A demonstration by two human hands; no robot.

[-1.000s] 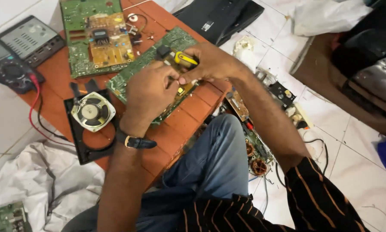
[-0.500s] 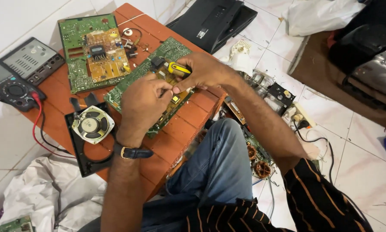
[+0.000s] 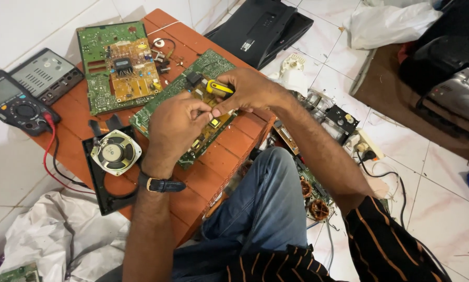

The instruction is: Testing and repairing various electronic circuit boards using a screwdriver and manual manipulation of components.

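Observation:
My right hand point(image 3: 247, 90) is closed around a screwdriver with a yellow and black handle point(image 3: 219, 88), its tip pointing down at a green circuit board point(image 3: 206, 67) that lies on the low orange table point(image 3: 229, 154). My left hand point(image 3: 174, 125), with a dark watch on the wrist, rests on the same board and pinches something small right at the screwdriver's tip; I cannot make out what. Much of the board's middle is hidden under both hands.
A second green board point(image 3: 117, 62) lies farther back on the table. A round speaker point(image 3: 115, 152) sits on a black frame at the left. A multimeter point(image 3: 15, 107) with a red lead and a grey device point(image 3: 46, 75) lie on the floor. Electronic parts point(image 3: 328, 117) and a black casing point(image 3: 263, 26) lie to the right.
The view has drifted slightly, so the table sits a little lower and more to the right. Both hands stay on the board with the screwdriver in much the same place.

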